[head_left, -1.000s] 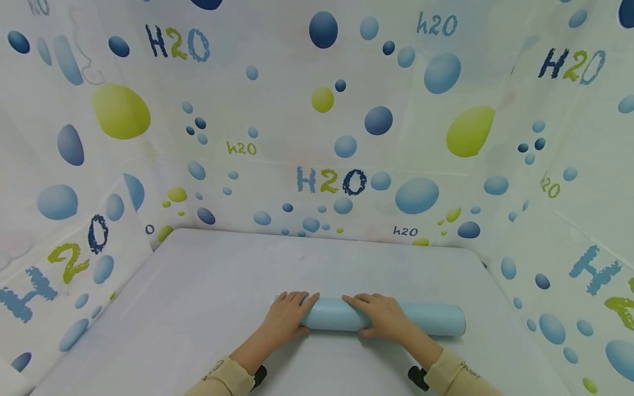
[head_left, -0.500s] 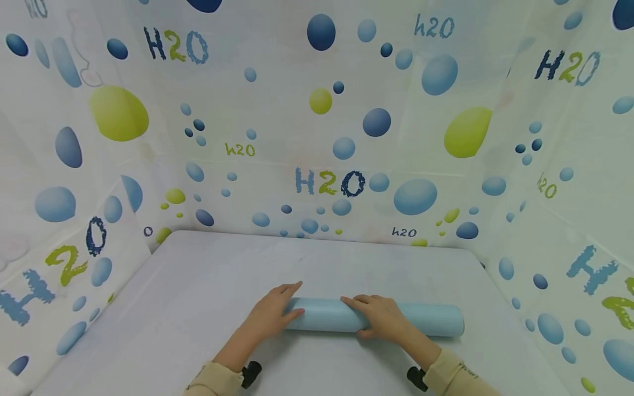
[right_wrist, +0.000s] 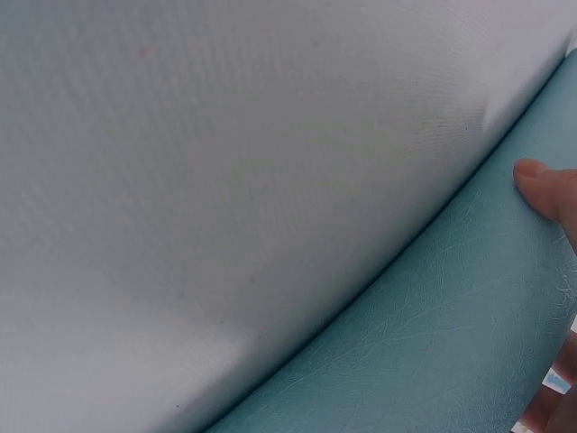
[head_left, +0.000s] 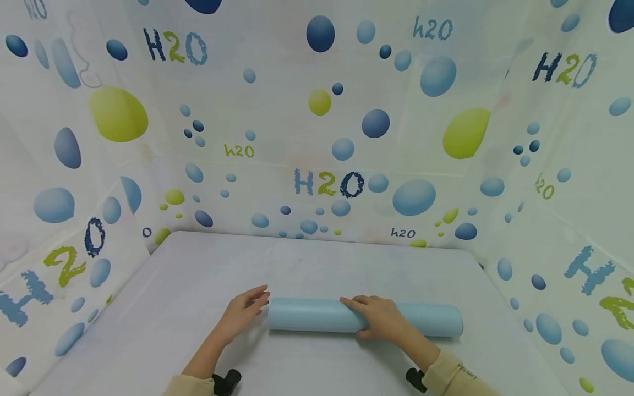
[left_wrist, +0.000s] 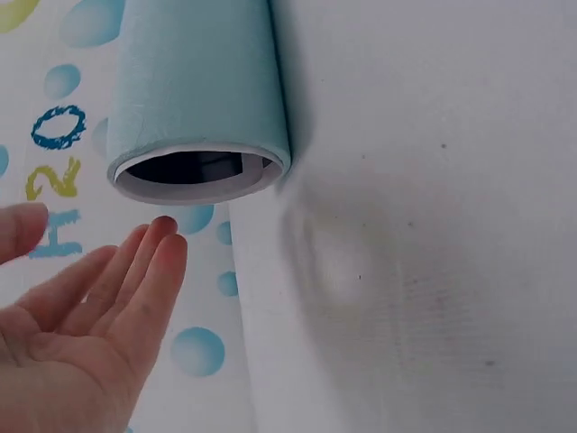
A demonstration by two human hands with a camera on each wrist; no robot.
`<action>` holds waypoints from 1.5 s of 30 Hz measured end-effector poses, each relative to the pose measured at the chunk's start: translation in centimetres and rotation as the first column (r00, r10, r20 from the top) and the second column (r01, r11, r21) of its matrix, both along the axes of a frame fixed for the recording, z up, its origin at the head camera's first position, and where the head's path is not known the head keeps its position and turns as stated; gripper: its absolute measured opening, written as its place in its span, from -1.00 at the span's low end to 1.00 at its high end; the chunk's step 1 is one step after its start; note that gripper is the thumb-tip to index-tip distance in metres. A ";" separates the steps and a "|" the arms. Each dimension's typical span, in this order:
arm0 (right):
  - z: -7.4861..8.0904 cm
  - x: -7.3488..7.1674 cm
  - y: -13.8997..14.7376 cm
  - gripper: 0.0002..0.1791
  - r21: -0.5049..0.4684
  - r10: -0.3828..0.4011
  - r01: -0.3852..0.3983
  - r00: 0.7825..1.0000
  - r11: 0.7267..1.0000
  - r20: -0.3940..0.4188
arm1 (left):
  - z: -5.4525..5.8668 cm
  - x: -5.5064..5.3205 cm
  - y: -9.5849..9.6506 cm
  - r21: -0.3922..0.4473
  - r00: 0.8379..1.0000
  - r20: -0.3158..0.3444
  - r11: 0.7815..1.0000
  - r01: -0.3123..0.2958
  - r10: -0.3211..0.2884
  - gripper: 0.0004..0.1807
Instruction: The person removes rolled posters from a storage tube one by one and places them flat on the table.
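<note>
A light blue rolled-up mat [head_left: 312, 315] lies crosswise on the white table, its surface smooth and slightly shiny. Its hollow left end, with a pale inner layer around a dark opening, faces the left wrist view, where the mat [left_wrist: 200, 86] fills the top. Just off that end is my left hand [head_left: 240, 314], empty, its fingers extended and apart from the mat. My right hand [head_left: 380, 318] grips the mat around its middle, fingers over the top and thumb on the near side. In the right wrist view the thumb [right_wrist: 545, 188] lies along the blue surface.
The white tabletop [head_left: 223, 264] extends around the mat on every side. Behind it and at both sides hang pale curtains [head_left: 292, 110] printed with blue and green drops and H2O lettering. A dark wrist camera [head_left: 228, 381] sits below the left sleeve.
My left hand has let go of the mat and slid leftward past its end, uncovering that end. My right hand keeps its grip, and the mat stays in place.
</note>
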State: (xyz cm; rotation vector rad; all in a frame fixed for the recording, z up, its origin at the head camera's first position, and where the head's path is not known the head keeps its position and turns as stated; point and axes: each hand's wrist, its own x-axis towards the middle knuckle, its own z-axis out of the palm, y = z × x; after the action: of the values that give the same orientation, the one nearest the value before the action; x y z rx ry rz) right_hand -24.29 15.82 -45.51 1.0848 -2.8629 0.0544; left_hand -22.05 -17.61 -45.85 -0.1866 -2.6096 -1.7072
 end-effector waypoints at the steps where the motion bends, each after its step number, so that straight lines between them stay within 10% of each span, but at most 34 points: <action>1: 0.0 0.0 0.0 -0.11 -0.001 -0.002 0.002 1.000 1.000 0.002 | 0.0 0.0 -0.2 0.051 0.999 0.042 0.999 -0.011 0.009 -0.52; 7: 0.1 0.2 -0.1 -0.11 -0.006 -0.017 0.017 1.000 1.000 0.017 | -0.1 0.2 -0.9 0.249 0.969 0.247 0.967 -0.045 -0.019 -0.48; 13: 0.4 0.3 -0.1 -0.12 -0.011 -0.017 0.017 1.000 1.000 0.008 | -0.5 0.6 -1.1 0.287 0.946 0.305 0.958 0.024 -0.115 -0.44; 45: 0.4 0.3 -0.1 -0.13 -0.032 -0.033 0.034 0.999 0.999 0.030 | -2.2 -0.1 -1.5 0.271 0.949 0.212 0.947 0.173 -0.234 -0.48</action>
State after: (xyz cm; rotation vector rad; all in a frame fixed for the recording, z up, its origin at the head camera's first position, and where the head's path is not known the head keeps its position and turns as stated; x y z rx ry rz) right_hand -23.99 15.70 -45.10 1.0382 -2.8946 0.1146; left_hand -22.13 -19.16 -48.10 -0.2692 -2.5759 -2.2442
